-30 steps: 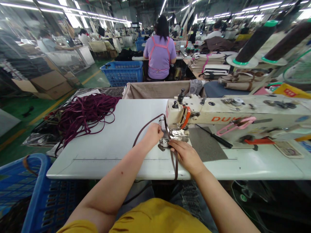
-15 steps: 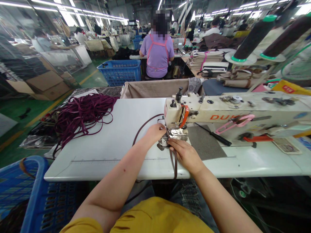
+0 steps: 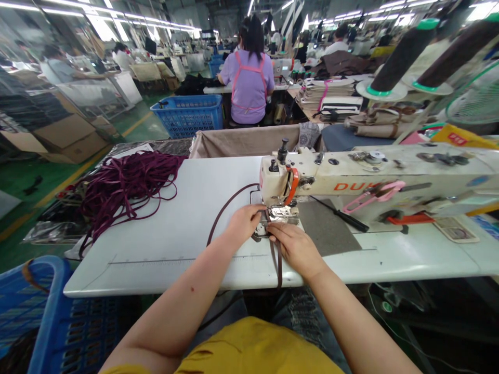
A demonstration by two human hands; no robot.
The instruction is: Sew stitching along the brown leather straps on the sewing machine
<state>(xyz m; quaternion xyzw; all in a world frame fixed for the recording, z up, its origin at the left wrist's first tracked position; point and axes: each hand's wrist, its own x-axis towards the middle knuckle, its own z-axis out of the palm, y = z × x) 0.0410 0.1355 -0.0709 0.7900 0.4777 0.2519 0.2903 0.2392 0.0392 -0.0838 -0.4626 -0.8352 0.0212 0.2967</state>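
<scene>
There was one left hand (image 3: 244, 224) and one right hand (image 3: 296, 248), both on one brown strap (image 3: 278, 267), at one sewing machine (image 3: 351, 179) on one white table (image 3: 156, 270). Around them were one heap of maroon straps (image 3: 125, 189), one screwdriver (image 3: 351, 221) and one pair of pink-handled snips (image 3: 374, 195). Two dark thread cones (image 3: 403, 54) stood toward the right, with one fan (image 3: 473, 101) near them. Three blue crates (image 3: 186, 115) were in view, and one co-worker (image 3: 249, 78) in a lilac top sat straight ahead.
</scene>
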